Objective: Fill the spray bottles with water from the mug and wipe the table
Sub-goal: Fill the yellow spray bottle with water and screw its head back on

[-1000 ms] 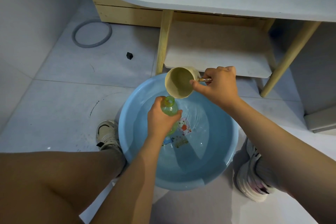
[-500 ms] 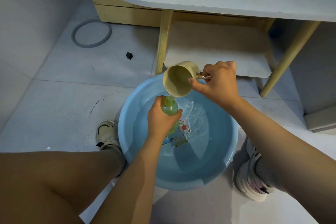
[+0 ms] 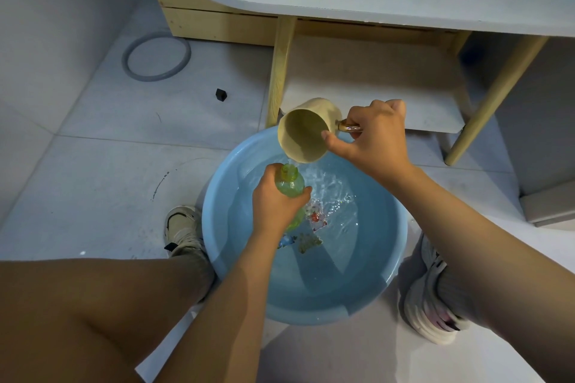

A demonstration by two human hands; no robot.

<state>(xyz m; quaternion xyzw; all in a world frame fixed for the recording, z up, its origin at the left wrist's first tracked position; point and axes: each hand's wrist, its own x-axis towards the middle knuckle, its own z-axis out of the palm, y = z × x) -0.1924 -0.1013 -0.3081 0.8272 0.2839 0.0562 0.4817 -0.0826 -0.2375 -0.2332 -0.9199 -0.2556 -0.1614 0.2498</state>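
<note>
The right hand [image 3: 373, 137] grips the tipped mug [image 3: 306, 130] by its handle, pouring water into the green bottle [image 3: 289, 186], which the left hand's [image 3: 273, 202] fingers hold over the blue basin [image 3: 217, 227].

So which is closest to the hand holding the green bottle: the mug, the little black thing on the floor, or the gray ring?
From the left hand:
1. Mug, just above it, tipped.
2. Little black thing, on the floor, up-left.
3. Gray ring, farthest, by the wall.
</note>
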